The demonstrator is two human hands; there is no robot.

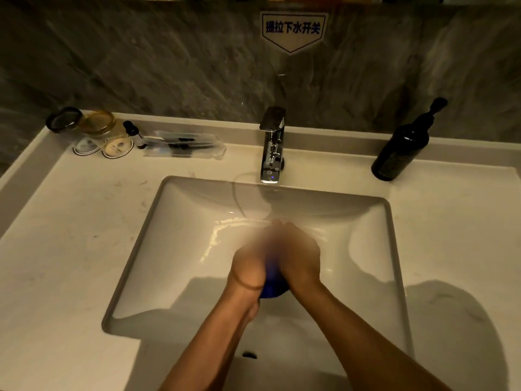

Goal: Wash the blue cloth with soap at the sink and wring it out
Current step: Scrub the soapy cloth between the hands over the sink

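**Mia:** What is in the grip of the hands?

**Ben:** The blue cloth (273, 280). The left hand (249, 268) and the right hand (300, 256) press together with the cloth squeezed between them. Both hands are blurry, so the fingers are hard to make out, but they look wrapped round the cloth. Only a dark blue bit peeks out at the bottom, between the wrists.

**Mia:** Where are the hands?

**Ben:** Over the middle of the white sink (180, 249), a little way in front of the tap (272, 145). I cannot tell if water is running.

**Mia:** What is around the sink?

**Ben:** A pale worktop (70, 249). A dark bottle (401, 148) with a pump top stands at the back right, well apart from the hands. At the back left there are two glass jars (81, 122), round paper coasters (103, 146) and some flat clear packets (183, 145).

**Mia:** And behind?

**Ben:** A grey stone wall with a sign (293, 31) stuck on it, right above the tap.
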